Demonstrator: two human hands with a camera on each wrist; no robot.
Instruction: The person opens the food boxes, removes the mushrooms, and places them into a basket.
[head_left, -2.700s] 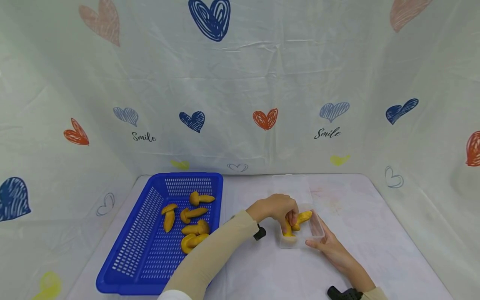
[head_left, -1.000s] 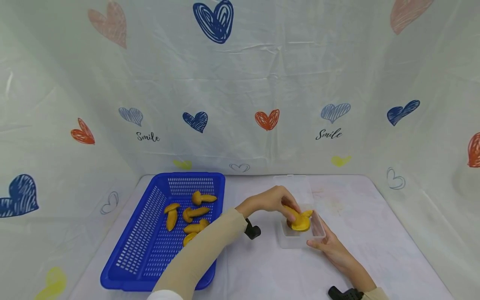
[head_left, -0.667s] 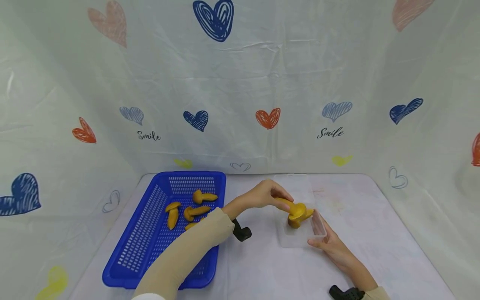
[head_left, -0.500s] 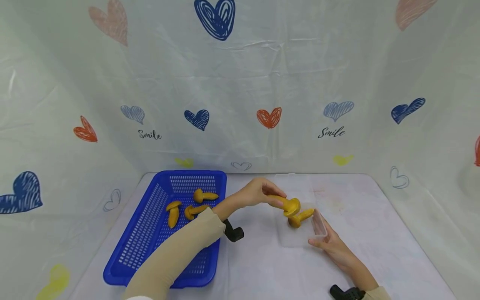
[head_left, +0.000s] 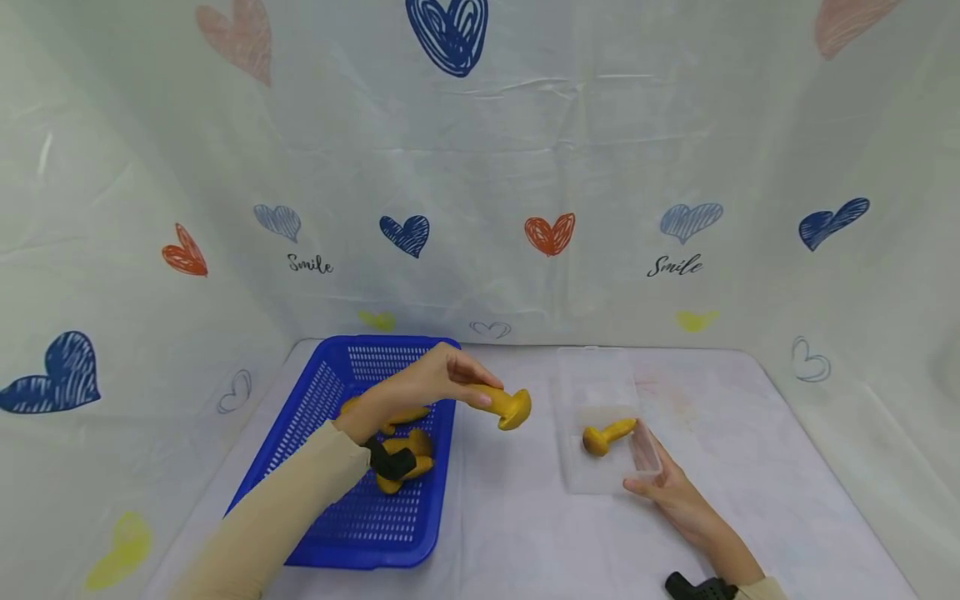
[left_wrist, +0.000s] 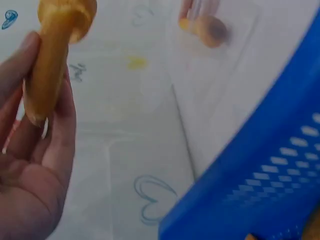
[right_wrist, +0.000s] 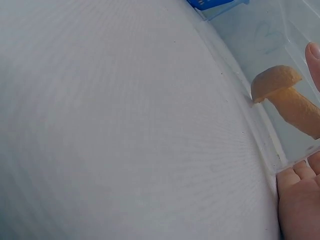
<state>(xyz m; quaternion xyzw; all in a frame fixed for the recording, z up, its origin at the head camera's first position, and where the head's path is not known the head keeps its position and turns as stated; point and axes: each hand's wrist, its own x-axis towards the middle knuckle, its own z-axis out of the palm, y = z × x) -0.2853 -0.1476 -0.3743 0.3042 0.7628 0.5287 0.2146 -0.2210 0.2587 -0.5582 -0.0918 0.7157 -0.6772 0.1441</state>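
My left hand (head_left: 438,375) pinches a yellow mushroom (head_left: 512,407) by its stem, cap pointing right, in the air near the blue basket's right rim. In the left wrist view the thumb and fingers lie around the stem of that mushroom (left_wrist: 50,65). My right hand (head_left: 678,500) grips the right end of a clear plastic box (head_left: 573,477), thumb at the front and fingers behind. A second mushroom (head_left: 607,436) lies in the box; the right wrist view shows this mushroom (right_wrist: 282,95) near the fingers of my right hand (right_wrist: 302,205).
A blue perforated basket (head_left: 420,546) stands at the left with several mushrooms (head_left: 408,450) inside, partly hidden behind my left arm. Behind the box lies its flat clear lid (head_left: 592,367). A white curtain printed with hearts (head_left: 480,167) surrounds the white table (head_left: 525,533).
My left hand has lifted one mushroom out of the clear box and carried it left to the basket's edge. My right hand keeps its grip on the box, where one mushroom stays.
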